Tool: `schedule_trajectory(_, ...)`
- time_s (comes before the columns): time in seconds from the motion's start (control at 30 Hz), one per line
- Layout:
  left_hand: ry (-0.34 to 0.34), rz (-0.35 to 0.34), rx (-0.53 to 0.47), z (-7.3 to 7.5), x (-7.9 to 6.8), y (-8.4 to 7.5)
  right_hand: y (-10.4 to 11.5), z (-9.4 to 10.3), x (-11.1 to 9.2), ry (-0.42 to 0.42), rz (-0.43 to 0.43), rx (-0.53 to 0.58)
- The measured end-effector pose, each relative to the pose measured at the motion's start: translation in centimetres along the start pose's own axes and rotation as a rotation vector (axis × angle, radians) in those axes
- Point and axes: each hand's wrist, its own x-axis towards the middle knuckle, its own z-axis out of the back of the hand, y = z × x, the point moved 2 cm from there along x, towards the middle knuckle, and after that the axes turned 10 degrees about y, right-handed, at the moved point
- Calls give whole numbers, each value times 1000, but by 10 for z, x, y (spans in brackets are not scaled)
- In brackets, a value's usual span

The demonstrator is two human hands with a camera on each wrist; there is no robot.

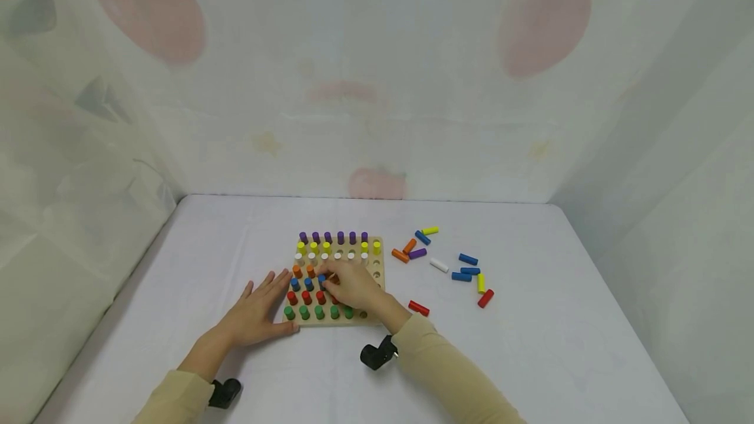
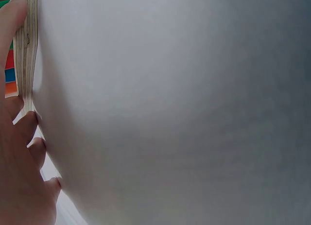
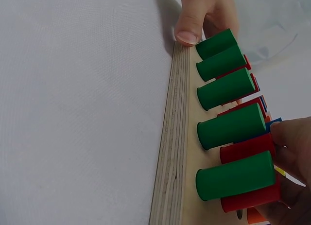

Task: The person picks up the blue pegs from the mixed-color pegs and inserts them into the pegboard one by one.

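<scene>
A wooden pegboard [image 1: 379, 288] stands on the white table, with rows of purple, yellow, white, orange, blue, red and green pegs upright in it. My right hand [image 1: 352, 284] reaches over the board from the right. Thumb and fingertips pinch a blue peg [image 1: 321, 279] in the blue row; whether it is fully seated is hidden. The right wrist view shows the thumb at this blue peg [image 3: 275, 122], behind the green pegs [image 3: 235, 175]. Spread along the board's left side, my left hand [image 1: 254, 317] touches its edge, thumb at the front corner.
Loose pegs lie right of the board: a white peg [image 1: 438, 265], a red peg [image 1: 419, 308], a purple peg [image 1: 417, 253], orange pegs [image 1: 400, 255], blue pegs [image 1: 461, 276] and yellow pegs [image 1: 430, 230]. A patterned cloth [image 1: 365, 136] hangs behind the table.
</scene>
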Motion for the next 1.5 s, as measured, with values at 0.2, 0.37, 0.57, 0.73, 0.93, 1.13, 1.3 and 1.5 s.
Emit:
schedule_trajectory(0.2,-3,-4,-2,0,0,-1,0,-1,0,14,-15,-25)
schedule_trajectory(0.37,-8,-5,-2,0,0,-1,0,-2,1,18,-32,-32)
schedule_trajectory(0.57,-10,-3,-1,0,0,-1,1,-2,1,20,-39,-50)
schedule_trajectory(0.73,-7,0,1,0,0,-1,2,-2,2,21,-45,-78)
schedule_trajectory(0.93,-9,-2,2,0,0,-1,5,-1,1,17,-49,-87)
schedule_trajectory(1.13,-9,-2,1,0,0,-1,6,0,-1,31,-47,-61)
schedule_trajectory(1.3,-8,0,4,-1,0,-1,7,1,-3,50,-47,-30)
schedule_trajectory(1.5,-7,-2,8,-1,1,1,10,3,-4,52,-34,-4)
